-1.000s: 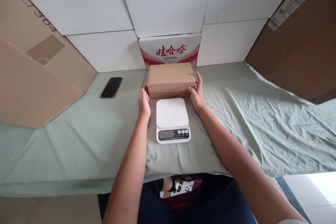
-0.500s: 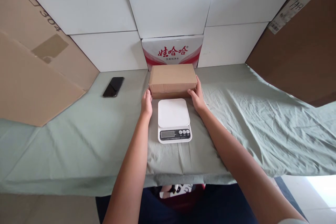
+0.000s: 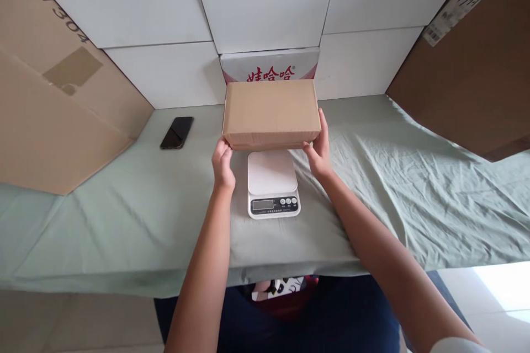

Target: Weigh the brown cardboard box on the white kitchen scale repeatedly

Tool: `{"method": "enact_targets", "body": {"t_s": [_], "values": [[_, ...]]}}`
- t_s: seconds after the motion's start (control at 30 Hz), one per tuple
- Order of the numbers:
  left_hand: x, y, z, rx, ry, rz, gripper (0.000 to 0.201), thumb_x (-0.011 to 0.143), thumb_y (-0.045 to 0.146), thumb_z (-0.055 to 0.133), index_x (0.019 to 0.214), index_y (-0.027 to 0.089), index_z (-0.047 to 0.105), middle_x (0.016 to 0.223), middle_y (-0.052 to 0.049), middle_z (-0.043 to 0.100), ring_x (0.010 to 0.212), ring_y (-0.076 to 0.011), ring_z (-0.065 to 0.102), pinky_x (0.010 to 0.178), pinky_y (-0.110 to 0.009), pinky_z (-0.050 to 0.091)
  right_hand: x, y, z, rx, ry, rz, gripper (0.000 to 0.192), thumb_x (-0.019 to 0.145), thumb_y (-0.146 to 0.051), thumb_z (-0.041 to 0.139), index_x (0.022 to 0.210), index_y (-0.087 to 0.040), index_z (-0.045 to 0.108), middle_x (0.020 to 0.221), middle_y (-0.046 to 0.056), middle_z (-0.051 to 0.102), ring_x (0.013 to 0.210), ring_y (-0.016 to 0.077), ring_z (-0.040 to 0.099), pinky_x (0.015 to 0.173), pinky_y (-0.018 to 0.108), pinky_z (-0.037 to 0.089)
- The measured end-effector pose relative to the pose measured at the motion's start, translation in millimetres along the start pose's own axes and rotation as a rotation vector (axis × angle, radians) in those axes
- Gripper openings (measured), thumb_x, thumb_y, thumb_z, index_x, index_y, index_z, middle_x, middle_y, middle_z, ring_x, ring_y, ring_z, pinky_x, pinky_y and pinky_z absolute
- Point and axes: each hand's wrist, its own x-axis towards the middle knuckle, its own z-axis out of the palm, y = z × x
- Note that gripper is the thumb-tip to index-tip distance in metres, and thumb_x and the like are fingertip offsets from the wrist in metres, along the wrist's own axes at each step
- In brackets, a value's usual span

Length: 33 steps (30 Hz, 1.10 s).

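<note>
A plain brown cardboard box [image 3: 271, 113] hangs in the air above the back of a white kitchen scale [image 3: 272, 182]. My left hand [image 3: 222, 164] grips its lower left corner and my right hand [image 3: 318, 150] grips its lower right corner. The scale sits on a pale green cloth [image 3: 124, 220], its display and buttons facing me and its platform bare. The lifted box hides part of a white and red printed carton [image 3: 269, 66] behind it.
A black phone [image 3: 177, 132] lies on the cloth at the left. Large brown cardboard sheets lean at the left [image 3: 53, 105] and right [image 3: 472, 66]. White panels [image 3: 265, 0] form the back wall. The cloth's front edge drops off near my body.
Both hands have lifted the brown box off the cloth; it now sits higher and nearer, over the scale's back edge, covering more of the printed carton.
</note>
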Motion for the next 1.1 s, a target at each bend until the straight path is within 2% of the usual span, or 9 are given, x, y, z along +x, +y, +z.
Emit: {"method": "enact_targets", "body": {"t_s": [0.13, 0.23, 0.33, 0.57, 0.93, 1.03, 1.1], "values": [[-44, 20, -14.4, 0.028, 0.039, -0.004, 0.054, 0.082, 0.063, 0.068, 0.117, 0.023, 0.075, 0.122, -0.012, 0.075, 0.138, -0.0382, 0.062, 0.119, -0.048, 0.047, -40, -21, -16, -0.043, -0.036, 0.001, 0.093, 0.092, -0.075, 0.057, 0.169, -0.042, 0.016, 0.178, 0.002, 0.025, 0.166, 0.0391, 0.023, 0.134, 0.066, 0.029], [-79, 26, -24.4, 0.039, 0.01, -0.018, 0.065, 0.08, 0.065, 0.067, 0.127, 0.021, 0.075, 0.128, -0.015, 0.075, 0.139, -0.0407, 0.061, 0.117, -0.05, 0.049, -69, -24, -24, -0.028, -0.064, 0.047, 0.092, 0.093, -0.071, 0.059, 0.169, -0.045, 0.012, 0.178, 0.0, 0.024, 0.166, 0.0379, 0.024, 0.136, 0.068, 0.025], [-98, 27, -29.2, 0.032, -0.002, -0.042, 0.071, 0.08, 0.065, 0.066, 0.134, 0.02, 0.073, 0.132, -0.016, 0.075, 0.14, -0.0407, 0.062, 0.116, -0.051, 0.05, -83, -22, -26, -0.001, -0.071, 0.081, 0.092, 0.094, -0.069, 0.06, 0.169, -0.045, 0.012, 0.178, 0.001, 0.025, 0.166, 0.0376, 0.024, 0.136, 0.068, 0.022], [-101, 22, -31.7, 0.04, 0.017, -0.094, 0.074, 0.081, 0.063, 0.067, 0.14, 0.02, 0.071, 0.142, -0.017, 0.072, 0.145, -0.0403, 0.058, 0.12, -0.052, 0.048, -79, -24, -23, 0.025, -0.087, 0.094, 0.085, 0.095, -0.067, 0.06, 0.167, -0.045, 0.02, 0.175, 0.003, 0.028, 0.165, 0.0381, 0.025, 0.136, 0.067, 0.026], [-110, 21, -33.5, 0.056, 0.046, -0.066, 0.074, 0.085, 0.061, 0.066, 0.148, 0.022, 0.065, 0.151, -0.016, 0.066, 0.151, -0.0378, 0.053, 0.125, -0.05, 0.042, -79, -29, -23, 0.039, -0.031, 0.084, 0.084, 0.095, -0.07, 0.055, 0.167, -0.047, 0.019, 0.173, 0.002, 0.035, 0.161, 0.0394, 0.034, 0.132, 0.069, 0.029], [-103, 25, -30.7, 0.047, 0.016, -0.078, 0.072, 0.084, 0.061, 0.066, 0.144, 0.02, 0.068, 0.147, -0.017, 0.069, 0.151, -0.0378, 0.053, 0.123, -0.049, 0.045, -72, -33, -22, 0.033, -0.065, 0.103, 0.087, 0.094, -0.07, 0.058, 0.167, -0.045, 0.02, 0.177, 0.0, 0.028, 0.166, 0.0378, 0.026, 0.136, 0.065, 0.024], [-87, 28, -27.0, 0.03, 0.009, -0.065, 0.07, 0.083, 0.059, 0.067, 0.142, 0.021, 0.069, 0.146, -0.016, 0.069, 0.15, -0.0377, 0.054, 0.123, -0.048, 0.045, -58, -36, -20, 0.048, -0.062, 0.077, 0.087, 0.093, -0.07, 0.06, 0.166, -0.043, 0.022, 0.177, 0.0, 0.028, 0.165, 0.0371, 0.027, 0.137, 0.063, 0.025]]}}
